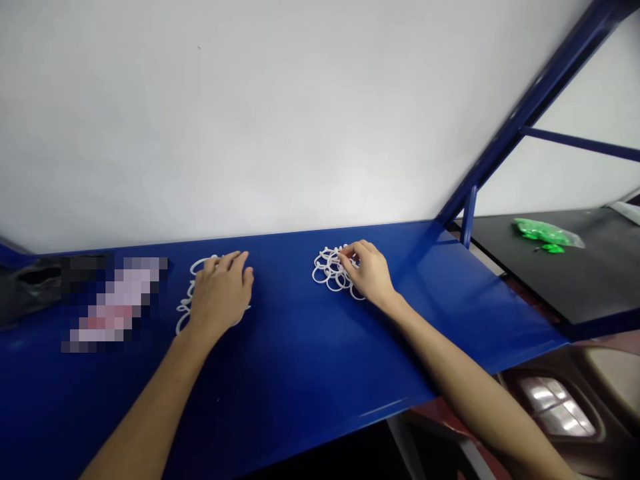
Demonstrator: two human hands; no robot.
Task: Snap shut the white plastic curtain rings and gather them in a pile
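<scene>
White plastic rings (328, 273) lie in an overlapping cluster on the blue shelf, with small knobs along their far edge. At this cluster my right hand (369, 272) has its thumb and index finger pinched together on a ring; the fingertips partly cover what they grip. Over a second set of white rings (183, 323) my left hand (223, 293) lies palm down. Its fingers are stretched and slightly apart, hiding most of those rings.
A blurred-out pinkish item (120, 300) and a black plastic bag (30, 290) lie on the left of the blue shelf (300, 373). Blue metal posts (505, 127) rise at right. Beyond them, a clear bag of green pieces (545, 233) sits on a black surface (525, 273).
</scene>
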